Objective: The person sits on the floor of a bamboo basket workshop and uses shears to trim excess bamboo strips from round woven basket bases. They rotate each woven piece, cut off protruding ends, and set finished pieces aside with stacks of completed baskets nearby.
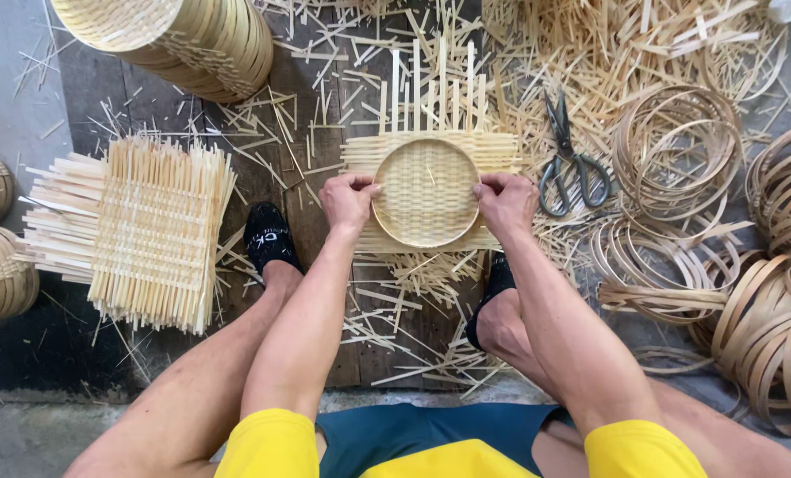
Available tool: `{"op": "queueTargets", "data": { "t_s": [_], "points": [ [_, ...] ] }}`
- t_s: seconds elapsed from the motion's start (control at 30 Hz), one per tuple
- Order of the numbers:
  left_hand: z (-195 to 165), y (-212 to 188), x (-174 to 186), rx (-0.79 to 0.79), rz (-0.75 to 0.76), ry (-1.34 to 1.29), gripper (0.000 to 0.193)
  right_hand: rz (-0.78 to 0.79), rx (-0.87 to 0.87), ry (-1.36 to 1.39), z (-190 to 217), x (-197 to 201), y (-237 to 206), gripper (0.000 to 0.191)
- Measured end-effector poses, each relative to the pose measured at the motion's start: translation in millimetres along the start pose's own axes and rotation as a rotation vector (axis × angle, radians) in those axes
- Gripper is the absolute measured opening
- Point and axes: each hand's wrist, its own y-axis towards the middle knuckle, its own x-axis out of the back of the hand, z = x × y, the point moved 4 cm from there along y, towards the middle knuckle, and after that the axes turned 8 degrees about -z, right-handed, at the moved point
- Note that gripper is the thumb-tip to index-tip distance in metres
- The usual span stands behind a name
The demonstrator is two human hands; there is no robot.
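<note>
Both hands grip one round woven tray at mid-frame: left hand closed on its left rim, right hand closed on its right rim, pressing it onto a square woven mat whose loose strip ends stick out toward the top. If pressure is uneven, the tray could slide off centre or the stiff strips could spring up and splinter. Scissors lie just right, blades near the wrist.
</note>
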Motion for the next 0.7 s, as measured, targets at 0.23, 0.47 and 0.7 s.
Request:
{"op": "queueTargets", "data": {
  "t_s": [0.23, 0.47, 0.7],
  "points": [
    [-5, -1, 3, 0.037, -0.023, 0.055, 0.02, 0.027, -0.027, 0.017, 5, 0, 1, 0.018],
    [-2, 5, 0, 0.087, -0.02, 0.047, 0.025, 0.045, -0.049, -0.044, 5, 1, 3, 0.014],
    [7, 13, -2, 0.09, 0.053, -0.01, 0.021, 0.084, -0.088, -0.05, 4, 1, 9, 0.019]
  ]
}}
